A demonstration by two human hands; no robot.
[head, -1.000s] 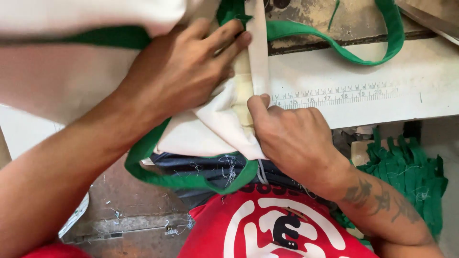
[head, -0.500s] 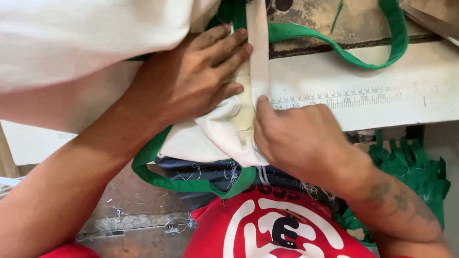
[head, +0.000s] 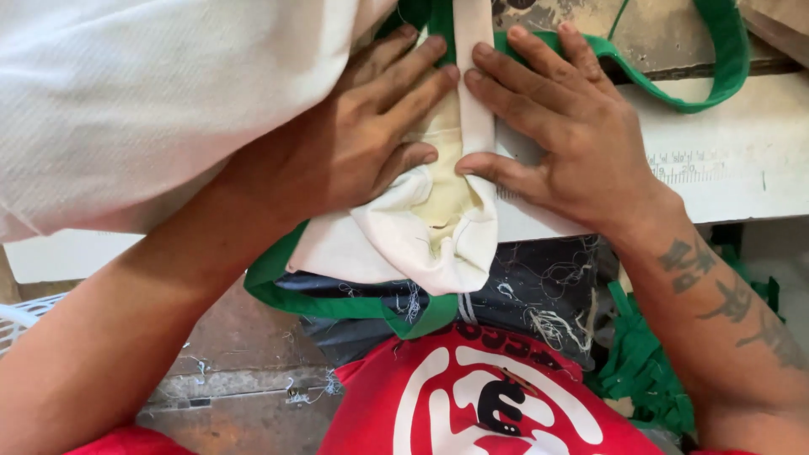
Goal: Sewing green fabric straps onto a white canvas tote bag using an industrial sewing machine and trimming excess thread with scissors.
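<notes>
Both hands flat on white cloth point(head: 396, 240) at the near edge of the counter point(head: 725, 181), seen from above.

Left hand point(head: 358, 139): palm down, fingers spread slightly and extended, pressing the cloth just left of a narrow white strip point(head: 474, 76). Thumb tucked toward the fold. Nothing gripped; fingers lie open on the fabric.

Right hand point(head: 560, 126): palm down, fingers splayed and extended, pressing on the right side of the strip. Thumb points left, tip touching the strip's edge. Also open, holding nothing, only pressing.

The strip runs upright between the two hands, from the top edge of the view down to the bunched cloth. The cloth hangs off the counter edge over the person's lap, with a yellowish inner patch point(head: 447, 190) showing between the thumbs.

A large bulk of white fabric point(head: 160, 101) covers the left forearm, upper left.

Green strap point(head: 716, 67) loops across the counter at upper right; another green band point(head: 337, 303) curves under the hanging cloth.

Printed ruler marks point(head: 687, 164) on the counter front, right of the right hand.

Green scraps point(head: 645, 371) piled low right, beside the right forearm. Loose threads on the dark lap fabric point(head: 539, 291).
</notes>
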